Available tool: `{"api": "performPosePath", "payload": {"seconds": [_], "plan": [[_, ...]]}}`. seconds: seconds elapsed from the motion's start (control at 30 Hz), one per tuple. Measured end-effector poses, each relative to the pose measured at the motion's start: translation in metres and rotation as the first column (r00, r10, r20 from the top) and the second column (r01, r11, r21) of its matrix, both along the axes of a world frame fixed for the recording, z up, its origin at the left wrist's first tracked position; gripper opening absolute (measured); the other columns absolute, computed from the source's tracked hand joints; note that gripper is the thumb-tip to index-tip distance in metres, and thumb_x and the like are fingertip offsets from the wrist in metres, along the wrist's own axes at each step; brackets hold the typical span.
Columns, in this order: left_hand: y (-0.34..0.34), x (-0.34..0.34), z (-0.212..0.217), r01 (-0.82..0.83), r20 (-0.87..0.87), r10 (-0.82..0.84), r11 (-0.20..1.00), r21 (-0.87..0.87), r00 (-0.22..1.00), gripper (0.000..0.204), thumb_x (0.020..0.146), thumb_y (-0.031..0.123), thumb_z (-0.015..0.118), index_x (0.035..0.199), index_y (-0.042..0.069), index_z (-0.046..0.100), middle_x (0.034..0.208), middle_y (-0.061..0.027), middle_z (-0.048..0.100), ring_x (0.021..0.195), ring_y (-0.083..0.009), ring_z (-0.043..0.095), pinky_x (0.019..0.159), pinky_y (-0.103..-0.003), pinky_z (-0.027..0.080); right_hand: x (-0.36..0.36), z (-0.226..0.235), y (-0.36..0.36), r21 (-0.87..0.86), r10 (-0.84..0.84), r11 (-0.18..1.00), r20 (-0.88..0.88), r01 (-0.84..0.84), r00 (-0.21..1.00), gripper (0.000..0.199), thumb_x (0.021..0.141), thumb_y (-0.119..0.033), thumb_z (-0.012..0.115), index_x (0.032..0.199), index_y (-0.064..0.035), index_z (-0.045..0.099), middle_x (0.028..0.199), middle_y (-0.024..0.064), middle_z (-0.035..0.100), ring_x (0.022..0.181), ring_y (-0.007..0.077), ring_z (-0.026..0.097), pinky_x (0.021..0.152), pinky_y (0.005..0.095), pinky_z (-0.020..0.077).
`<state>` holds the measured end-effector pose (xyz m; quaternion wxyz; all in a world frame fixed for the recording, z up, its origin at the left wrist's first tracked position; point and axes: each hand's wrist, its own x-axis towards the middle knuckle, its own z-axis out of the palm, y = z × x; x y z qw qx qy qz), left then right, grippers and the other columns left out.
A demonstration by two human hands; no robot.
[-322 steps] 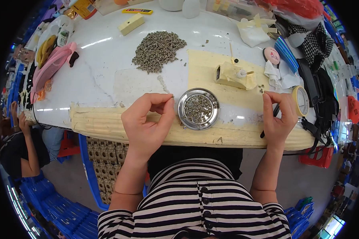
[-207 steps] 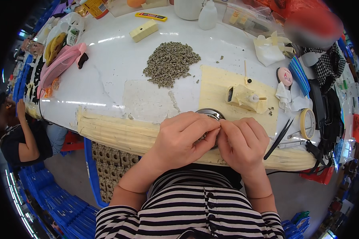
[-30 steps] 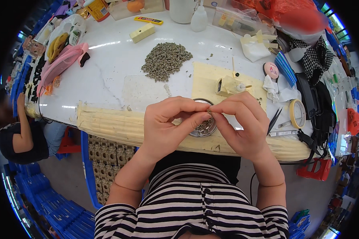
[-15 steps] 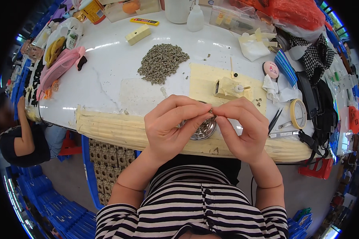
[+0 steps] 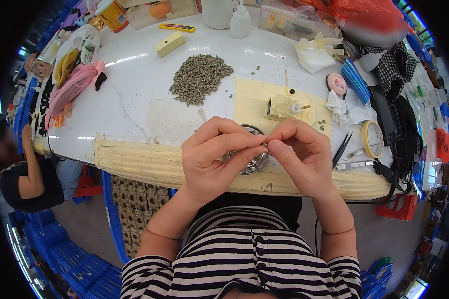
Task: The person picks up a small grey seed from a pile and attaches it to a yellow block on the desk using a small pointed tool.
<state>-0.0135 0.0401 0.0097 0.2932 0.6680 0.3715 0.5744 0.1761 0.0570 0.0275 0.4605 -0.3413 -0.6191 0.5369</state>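
Observation:
Fingertips of both hands meet over a round metal dish [image 5: 257,167] at the table's near edge. My left hand [image 5: 212,159] pinches a tiny metal part [image 5: 265,143], its thumb and forefinger closed. My right hand [image 5: 302,159] is also closed, with thumb and forefinger pressed at the same small piece. The part's exact kind is too small to make out. Small metal pieces lie in the dish, which my fingers partly cover. Farther off is a heap of small grey metal parts [image 5: 198,78]. Behind my right hand stands a tape-wrapped block [image 5: 282,107] with a white nozzle.
Black tweezers [image 5: 341,149], a tape roll [image 5: 372,138] and a white squeeze bottle [image 5: 240,22] are on the table. A pink handheld fan [image 5: 75,87] lies at left. Below the taped edge [image 5: 139,157] is a blue crate [image 5: 115,219] of metal blocks. Another person [image 5: 30,174] sits at far left.
The view has shifted slightly. My right thumb and fingers have shifted a little around the tiny part, and more of the dish's far rim shows. Both hands remain together over the dish.

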Motion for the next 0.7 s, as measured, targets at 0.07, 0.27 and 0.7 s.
{"api": "performPosePath", "payload": {"seconds": [0.07, 0.27, 0.7], "plan": [[-0.0004, 0.0003, -0.0003, -0.003, 0.027, 0.004, 1.000, -0.028, 1.000, 0.023, 0.076, -0.006, 0.079, 0.097, 0.000, 0.074, 0.090, -0.0076, 0.065, 0.079, -0.0130, 0.062, 0.067, -0.023, 0.049, 0.0007, -0.0037, 0.0019, 0.163, -0.062, 0.985, 0.056, 0.052, 0.997, 0.007, 0.088, 0.002, 0.067, 0.095, 0.0027, 0.069, 0.088, 0.0069, 0.067, 0.080, 0.0127, 0.062, 0.073, 0.0252, 0.0493], [-0.0004, -0.0003, -0.0007, -0.005, 0.044, 0.007, 0.999, -0.049, 0.999, 0.021, 0.077, -0.008, 0.078, 0.097, -0.001, 0.073, 0.090, -0.0081, 0.065, 0.080, -0.0131, 0.062, 0.068, -0.023, 0.050, -0.0022, -0.0009, 0.0029, 0.400, -0.150, 0.911, 0.105, 0.096, 0.983, 0.014, 0.082, 0.006, 0.071, 0.095, 0.0007, 0.072, 0.086, 0.0094, 0.068, 0.075, 0.0165, 0.064, 0.068, 0.0264, 0.0505], [-0.0013, 0.0016, -0.0023, 0.235, 0.393, -0.095, 0.916, -0.325, 0.915, 0.014, 0.083, -0.001, 0.077, 0.097, -0.004, 0.073, 0.088, -0.0084, 0.071, 0.077, -0.0102, 0.066, 0.066, -0.023, 0.054, -0.0067, -0.0025, 0.0025, 0.628, -0.311, 0.769, 0.212, 0.114, 0.926, 0.023, 0.073, 0.007, 0.077, 0.094, -0.0025, 0.073, 0.084, 0.0074, 0.067, 0.074, 0.0203, 0.064, 0.064, 0.0298, 0.0505]]}}
